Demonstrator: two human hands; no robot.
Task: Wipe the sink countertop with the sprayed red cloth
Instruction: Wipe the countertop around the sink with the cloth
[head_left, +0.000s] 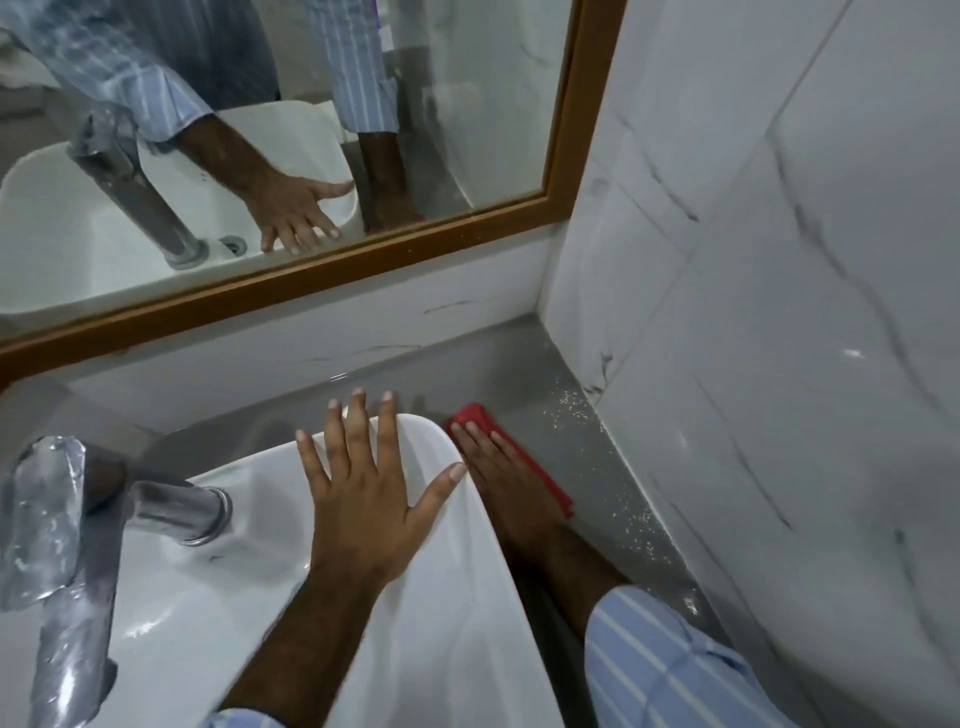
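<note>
My right hand (498, 467) lies flat on the red cloth (540, 467), pressing it onto the grey countertop (524, 369) in the narrow strip between the white basin and the right wall. Only the cloth's far end and right edge show past my fingers. My left hand (363, 499) rests with fingers spread on the back right rim of the white sink basin (447, 623), holding nothing. Small white droplets or specks dot the countertop along the foot of the wall.
A chrome tap (176, 512) wrapped partly in foil stands at the basin's left. A wood-framed mirror (311, 275) hangs behind and reflects my arms. The marble-tiled wall (779, 364) closes in the right side tightly.
</note>
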